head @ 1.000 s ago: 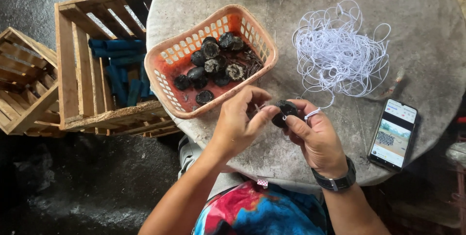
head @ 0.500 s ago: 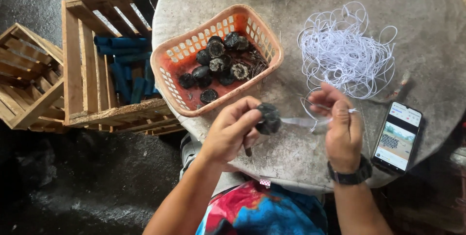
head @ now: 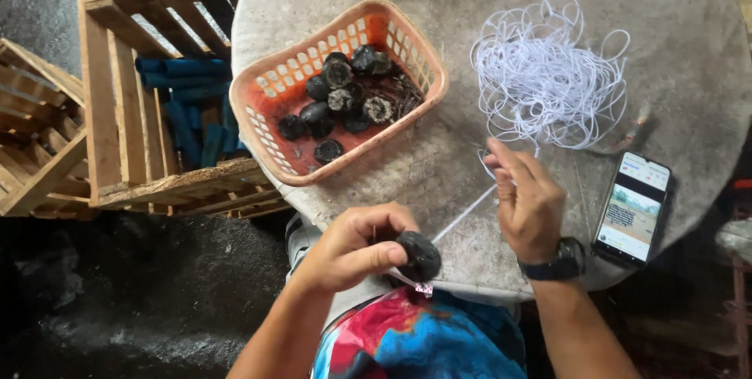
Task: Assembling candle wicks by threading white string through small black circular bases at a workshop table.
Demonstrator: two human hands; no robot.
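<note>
My left hand (head: pixel 356 247) grips a dark round lump (head: pixel 418 255) at the near edge of the round stone table (head: pixel 689 50). A white string (head: pixel 464 214) runs taut from the lump up to my right hand (head: pixel 526 200), which pinches it between finger and thumb. That string leads on into a loose tangle of white string (head: pixel 548 73) lying on the table. An orange plastic basket (head: pixel 272 83) to the left of the tangle holds several more dark round lumps (head: pixel 338 101).
A phone (head: pixel 633 207) with a lit screen lies on the table right of my right hand. Wooden crates (head: pixel 125 136) stand on the floor at the left, one holding blue tubes (head: pixel 182 105). A black watch (head: pixel 554 263) is on my right wrist.
My hands have drawn apart: the left brought the lump down toward my body, the right lifted away, pulling the string out longer and taut.
</note>
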